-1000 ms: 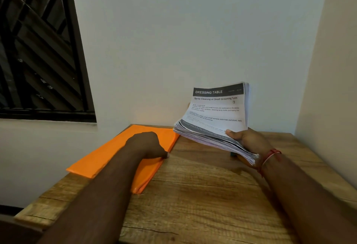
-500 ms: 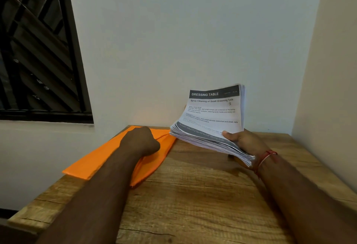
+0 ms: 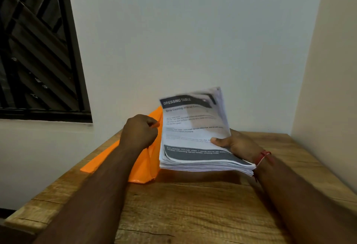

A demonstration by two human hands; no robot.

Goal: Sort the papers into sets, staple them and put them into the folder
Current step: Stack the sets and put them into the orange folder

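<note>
1. Papers (image 3: 193, 133): a thick stack held in the right hand (image 3: 238, 144), above the wooden table (image 3: 183, 211) between the two forearms. The stack's near edge hangs low over the wood. Whether it touches the wood cannot be told.
2. The right hand grips the stack's right side. Its thumb is pressed down on the top sheet and its fingers are hidden beneath the pile. A red thread (image 3: 263, 157) circles the wrist just behind that hand.
3. The stack tilts, with its far end raised higher than its near end. The top sheet has a dark band reading "DRESSING TABLE" at its far end and a second dark band near the thumb. The smaller print is blurred.
4. The left hand (image 3: 140, 133) is just to the left of the stack, level with its middle. The fingers are curled and pinch the edge of the orange folder (image 3: 142, 168).
5. The folder lies on the table under the left hand and forearm. Its near corner sits just beside the stack's lower left corner. The cover in the left hand's pinch is lifted, and an orange tip rises beyond the knuckles next to the top sheet's far left corner.
6. Beyond both hands the table ends at a plain pale wall (image 3: 183, 41). A second wall (image 3: 332, 70) closes the corner to the right of the right hand.
7. Far to the left of the left hand, a window (image 3: 38, 50) with a dark frame and slanted bars is set in the wall.
</note>
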